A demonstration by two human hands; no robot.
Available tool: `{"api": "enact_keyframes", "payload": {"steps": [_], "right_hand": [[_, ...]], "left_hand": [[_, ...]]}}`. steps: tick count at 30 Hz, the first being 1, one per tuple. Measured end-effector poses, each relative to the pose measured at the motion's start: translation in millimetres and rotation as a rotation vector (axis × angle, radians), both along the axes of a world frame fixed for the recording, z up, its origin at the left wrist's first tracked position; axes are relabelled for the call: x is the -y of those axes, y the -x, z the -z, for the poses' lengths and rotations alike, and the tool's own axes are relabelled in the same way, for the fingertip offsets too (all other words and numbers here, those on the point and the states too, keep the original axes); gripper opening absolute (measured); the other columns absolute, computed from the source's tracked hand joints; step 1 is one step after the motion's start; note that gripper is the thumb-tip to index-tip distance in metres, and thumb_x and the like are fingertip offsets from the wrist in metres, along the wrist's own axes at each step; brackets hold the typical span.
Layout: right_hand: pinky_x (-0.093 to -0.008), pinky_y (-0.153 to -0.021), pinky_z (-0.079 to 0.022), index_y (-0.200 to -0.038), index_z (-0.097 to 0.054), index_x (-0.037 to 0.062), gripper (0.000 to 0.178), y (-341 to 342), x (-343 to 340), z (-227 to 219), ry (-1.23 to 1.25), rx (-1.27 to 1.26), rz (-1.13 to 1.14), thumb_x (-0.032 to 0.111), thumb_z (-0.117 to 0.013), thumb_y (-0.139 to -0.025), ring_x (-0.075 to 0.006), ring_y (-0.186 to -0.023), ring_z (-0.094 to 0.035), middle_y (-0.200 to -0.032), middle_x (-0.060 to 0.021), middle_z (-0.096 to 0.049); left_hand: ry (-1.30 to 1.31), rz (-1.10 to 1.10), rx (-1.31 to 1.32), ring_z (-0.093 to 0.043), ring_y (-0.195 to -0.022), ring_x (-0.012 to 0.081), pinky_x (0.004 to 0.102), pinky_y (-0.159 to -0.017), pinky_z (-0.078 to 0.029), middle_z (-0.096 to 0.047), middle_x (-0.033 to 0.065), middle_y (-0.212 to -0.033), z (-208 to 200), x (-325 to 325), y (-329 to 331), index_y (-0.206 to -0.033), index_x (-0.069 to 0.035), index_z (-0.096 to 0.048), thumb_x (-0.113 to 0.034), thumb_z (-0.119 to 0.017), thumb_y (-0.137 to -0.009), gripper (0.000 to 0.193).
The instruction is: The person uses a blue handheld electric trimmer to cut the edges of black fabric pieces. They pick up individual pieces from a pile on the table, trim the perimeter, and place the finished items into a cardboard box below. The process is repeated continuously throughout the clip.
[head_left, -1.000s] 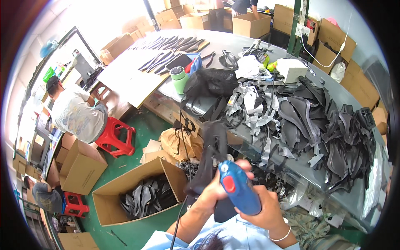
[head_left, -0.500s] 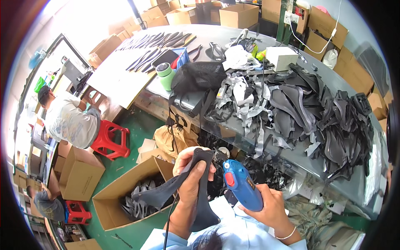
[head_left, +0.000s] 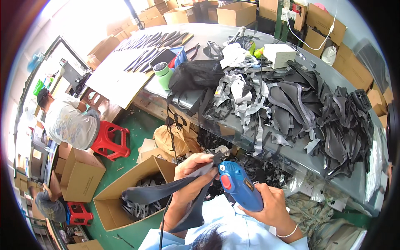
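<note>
My left hand [head_left: 191, 180] pinches a dark grey fabric piece [head_left: 156, 190] with two long strips; one reaches left over a carton, the other hangs down past my wrist. My right hand [head_left: 268, 205] is wrapped round the body of a blue handheld electric cutter [head_left: 241, 187] with a red button. The cutter's head touches or nearly touches the upper end of the fabric, beside my left fingertips. Its blade is hidden from view there.
Below left stands an open carton [head_left: 104, 212] of grey and black pieces. A grey table [head_left: 200, 35] bears trimmed scraps [head_left: 241, 98], a heap of black shaped covers [head_left: 291, 100], a black bag [head_left: 196, 77] and a green bottle [head_left: 163, 77]. Another person [head_left: 71, 118] sits at left on a red stool [head_left: 110, 139].
My left hand has turned the fabric, so one strip now stretches further left and its upper end lies against the cutter. The cutter has shifted slightly left.
</note>
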State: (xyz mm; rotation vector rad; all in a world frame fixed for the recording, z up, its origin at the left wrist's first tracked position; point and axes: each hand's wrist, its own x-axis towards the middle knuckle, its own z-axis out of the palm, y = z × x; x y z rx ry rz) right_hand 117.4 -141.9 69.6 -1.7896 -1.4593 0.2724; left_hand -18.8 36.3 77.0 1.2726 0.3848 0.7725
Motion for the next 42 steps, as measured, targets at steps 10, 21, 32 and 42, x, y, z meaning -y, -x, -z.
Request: {"api": "enact_keyframes", "payload": {"steps": [10,21,32,42], "right_hand": [[-0.0339,-0.052,-0.048,-0.090,-0.052,0.0025,0.037,-21.7,23.2,11.2,0.125,0.103,0.022,0.017,-0.075,-0.064,-0.0264,-0.054,-0.062,-0.061,-0.0095,-0.060],[-0.0324,-0.049,-0.040,-0.084,-0.051,0.0046,0.034,-24.7,29.1,14.9,0.163,0.203,-0.068,0.017,-0.075,-0.063,-0.0244,-0.047,-0.054,-0.056,-0.0065,-0.054],[-0.0329,-0.049,-0.043,-0.082,-0.052,0.0043,0.036,-10.8,22.0,15.7,0.090,0.133,-0.121,0.017,-0.077,-0.060,-0.0250,-0.048,-0.055,-0.057,-0.0066,-0.055],[-0.0340,-0.049,-0.046,-0.085,-0.053,0.0036,0.041,9.5,12.1,30.0,0.051,0.041,-0.113,0.021,-0.080,-0.059,-0.0255,-0.051,-0.059,-0.059,-0.0073,-0.057]], "left_hand": [[0.375,0.219,-0.397,-0.056,-0.067,0.0076,0.0191,-0.058,-0.045,-0.062,0.0040,-0.086,-14.9,-12.6,3.6,-0.108,0.002,-0.060,-0.008,-0.064,-0.080,0.030],[0.245,0.340,-0.643,-0.059,-0.072,0.0100,0.0239,-0.064,-0.049,-0.065,0.0070,-0.090,-25.9,-21.2,1.9,-0.106,0.005,-0.063,-0.002,-0.065,-0.077,0.030],[-0.106,0.592,-0.804,-0.061,-0.084,0.0116,0.0246,-0.074,-0.048,-0.067,0.0081,-0.093,-16.3,-20.8,-8.0,-0.109,0.001,-0.063,-0.004,-0.062,-0.080,0.030],[-0.301,0.507,-0.696,-0.063,-0.089,0.0154,0.0276,-0.080,-0.049,-0.068,0.0128,-0.100,32.2,-23.8,-2.5,-0.106,0.007,-0.060,-0.001,-0.062,-0.080,0.028]]}}
